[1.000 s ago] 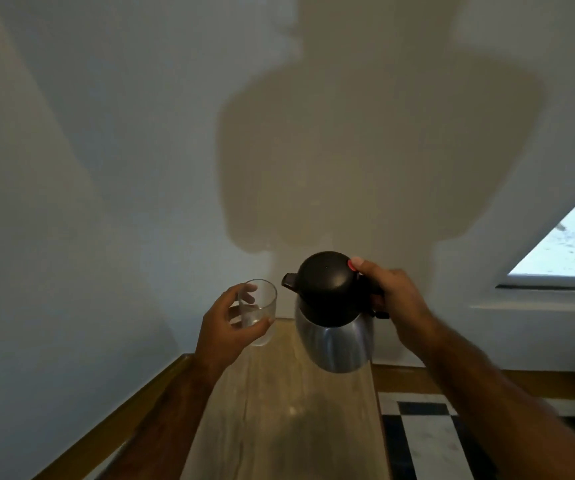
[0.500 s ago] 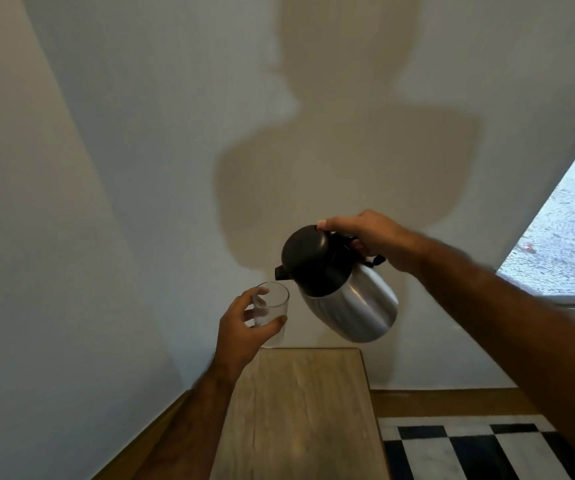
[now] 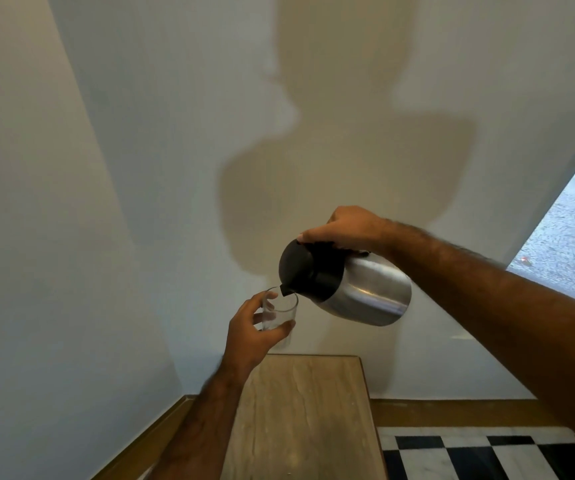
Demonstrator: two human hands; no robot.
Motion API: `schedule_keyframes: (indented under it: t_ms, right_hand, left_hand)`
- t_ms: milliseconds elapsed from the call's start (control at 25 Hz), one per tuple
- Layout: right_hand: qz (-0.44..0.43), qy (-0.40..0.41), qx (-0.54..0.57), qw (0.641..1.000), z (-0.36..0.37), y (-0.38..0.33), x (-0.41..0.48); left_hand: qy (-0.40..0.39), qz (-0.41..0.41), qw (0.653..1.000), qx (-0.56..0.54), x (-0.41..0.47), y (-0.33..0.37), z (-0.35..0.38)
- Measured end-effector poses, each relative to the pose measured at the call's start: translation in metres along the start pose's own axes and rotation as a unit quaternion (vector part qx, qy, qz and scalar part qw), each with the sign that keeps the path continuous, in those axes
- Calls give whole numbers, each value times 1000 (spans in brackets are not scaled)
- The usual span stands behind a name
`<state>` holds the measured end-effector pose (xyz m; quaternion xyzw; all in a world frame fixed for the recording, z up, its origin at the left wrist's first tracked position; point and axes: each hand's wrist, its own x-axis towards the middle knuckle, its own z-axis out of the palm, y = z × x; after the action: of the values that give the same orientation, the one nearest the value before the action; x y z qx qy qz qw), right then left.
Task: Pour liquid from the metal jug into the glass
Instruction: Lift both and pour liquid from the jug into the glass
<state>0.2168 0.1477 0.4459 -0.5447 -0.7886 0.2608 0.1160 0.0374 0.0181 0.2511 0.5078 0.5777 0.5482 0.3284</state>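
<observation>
My right hand [image 3: 346, 230] grips the metal jug [image 3: 365, 292] by its handle, thumb resting on the black lid. The jug is steel with a black top and is tilted steeply to the left, its spout right over the rim of the glass [image 3: 280, 315]. My left hand [image 3: 251, 332] holds the clear glass upright in the air above the far end of the table. I cannot make out a stream of liquid or a level in the glass.
A narrow wooden table [image 3: 306, 417] runs toward the white wall below the hands. A black and white checkered floor [image 3: 480, 455] lies to the right, a wooden skirting board [image 3: 452, 412] runs along the wall, and a window [image 3: 573, 230] opens at the far right.
The jug has been raised and tipped further to the left, bringing its spout down over the glass. The glass has stayed held in the air.
</observation>
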Motion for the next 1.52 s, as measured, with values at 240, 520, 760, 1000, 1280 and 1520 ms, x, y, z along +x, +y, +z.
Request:
schedule_keyframes:
  t_ms: [240, 520, 760, 1000, 1280, 1520]
  right_hand:
    - [-3, -1, -46, 999, 5, -11, 17]
    - [-23, -18, -89, 996, 6, -29, 23]
    - [-37, -30, -153, 987, 3, -47, 20]
    - [-42, -37, -179, 982, 4, -57, 17]
    - [-47, -40, -186, 981, 6, -63, 14]
    - [-58, -37, -201, 977, 0, -70, 9]
  left_hand:
    - [3, -14, 1000, 7, 3, -4, 1]
    - [9, -32, 999, 7, 7, -3, 4]
    - [17, -30, 999, 1, 5, -3, 1]
    - [17, -31, 999, -8, 2, -2, 3]
    - [15, -40, 999, -15, -3, 3, -1]
    - [14, -44, 999, -15, -4, 3, -4]
